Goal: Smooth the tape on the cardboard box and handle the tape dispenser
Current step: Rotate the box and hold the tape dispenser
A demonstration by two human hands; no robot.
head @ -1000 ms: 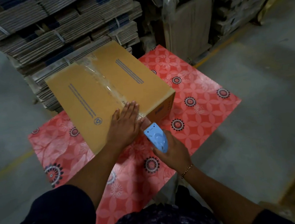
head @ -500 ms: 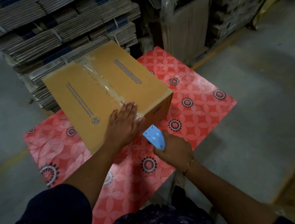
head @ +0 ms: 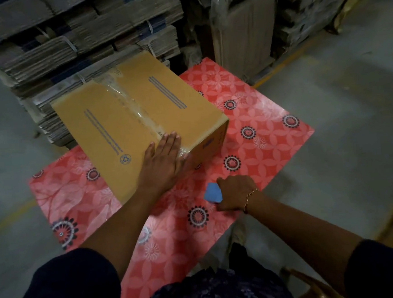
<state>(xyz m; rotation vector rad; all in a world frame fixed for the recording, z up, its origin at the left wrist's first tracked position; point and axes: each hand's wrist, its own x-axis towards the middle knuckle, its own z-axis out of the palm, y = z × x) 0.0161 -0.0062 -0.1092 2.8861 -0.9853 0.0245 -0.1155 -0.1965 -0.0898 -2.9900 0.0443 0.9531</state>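
Observation:
A closed brown cardboard box (head: pixel 108 122) sits on a red flower-patterned table (head: pixel 266 124). A strip of clear tape (head: pixel 131 111) runs along the box's top seam toward me. My left hand (head: pixel 162 164) lies flat, fingers together, on the near end of the tape at the box's front edge. My right hand (head: pixel 235 192), wearing a thin bracelet, is closed around a blue tape dispenser (head: pixel 212 193) low over the table, well to the right of the box and apart from it. Most of the dispenser is hidden in the hand.
Bundled stacks of flattened cardboard (head: pixel 69 41) rise right behind the box and table. More cartons (head: pixel 245 34) stand at the back right. Grey concrete floor (head: pixel 343 118) with a yellow line lies to the right of the table.
My right hand has pulled the blue dispenser away from the box's front corner, down and to the right over the table. My left hand has stayed flat on the tape.

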